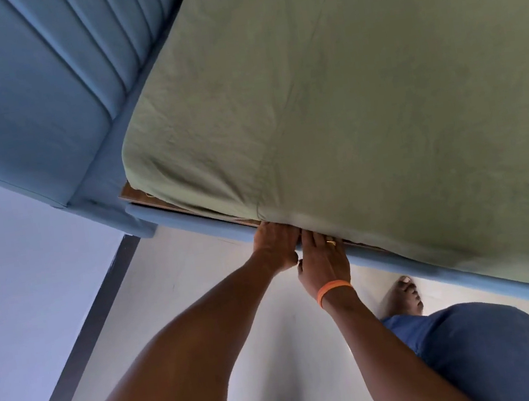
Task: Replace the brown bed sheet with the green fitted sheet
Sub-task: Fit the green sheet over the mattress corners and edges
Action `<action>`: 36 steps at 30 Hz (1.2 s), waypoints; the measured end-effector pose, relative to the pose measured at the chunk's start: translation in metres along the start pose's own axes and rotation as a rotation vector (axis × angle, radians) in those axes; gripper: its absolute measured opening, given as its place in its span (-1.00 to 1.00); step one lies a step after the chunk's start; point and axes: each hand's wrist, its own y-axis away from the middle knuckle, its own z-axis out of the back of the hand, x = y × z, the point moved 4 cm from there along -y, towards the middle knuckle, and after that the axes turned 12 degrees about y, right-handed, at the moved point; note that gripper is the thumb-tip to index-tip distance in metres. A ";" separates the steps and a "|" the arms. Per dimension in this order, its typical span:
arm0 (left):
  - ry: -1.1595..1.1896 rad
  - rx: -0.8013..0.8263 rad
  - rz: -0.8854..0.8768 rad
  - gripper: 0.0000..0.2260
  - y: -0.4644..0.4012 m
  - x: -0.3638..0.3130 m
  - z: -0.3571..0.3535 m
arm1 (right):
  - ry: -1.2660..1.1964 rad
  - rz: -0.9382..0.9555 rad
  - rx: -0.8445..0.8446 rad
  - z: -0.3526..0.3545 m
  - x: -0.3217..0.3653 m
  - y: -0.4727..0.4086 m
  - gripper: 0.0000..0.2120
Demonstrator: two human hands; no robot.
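Note:
The green fitted sheet (343, 95) covers the mattress top and wraps down over its near corner and side. Both hands are at the mattress's lower edge, where it meets the blue bed frame rail (192, 221). My left hand (274, 247) has its fingers pushed in under the sheet's edge between mattress and rail. My right hand (325, 261), with a ring and an orange wristband, lies flat right beside it, its fingertips tucked under the same edge. A strip of brown wooden base (141, 196) shows beneath the corner. No brown sheet is in view.
A padded blue headboard (24, 97) stands at the upper left, against a pale wall (17, 300) with a dark skirting strip (82, 335). The floor (238, 321) is white. My foot (406, 294) and blue-clad knee (498, 354) are close to the bed rail.

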 end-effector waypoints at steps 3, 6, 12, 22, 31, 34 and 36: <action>-0.070 0.029 -0.057 -0.27 0.000 0.002 -0.001 | 0.007 -0.009 0.175 -0.002 0.006 -0.009 -0.27; -0.069 -0.017 -0.201 -0.25 0.014 0.011 -0.005 | 0.061 -0.056 0.247 0.003 0.018 -0.004 -0.23; 0.105 -0.209 -0.356 -0.36 0.080 0.048 -0.014 | 0.093 0.021 0.200 0.008 0.069 0.036 -0.28; 0.209 -0.408 -0.117 -0.46 0.089 0.102 -0.007 | 0.030 0.257 -0.113 0.003 0.107 0.008 -0.35; 0.241 -0.491 -0.162 -0.45 0.082 0.111 0.001 | -0.065 0.145 -0.133 0.003 0.105 -0.011 -0.33; 0.282 -0.428 -0.109 -0.44 0.062 0.119 0.002 | -0.065 0.098 -0.096 -0.001 0.112 -0.031 -0.33; 0.282 -0.368 -0.019 -0.47 0.049 0.114 0.001 | -0.050 0.078 -0.074 -0.003 0.114 -0.042 -0.35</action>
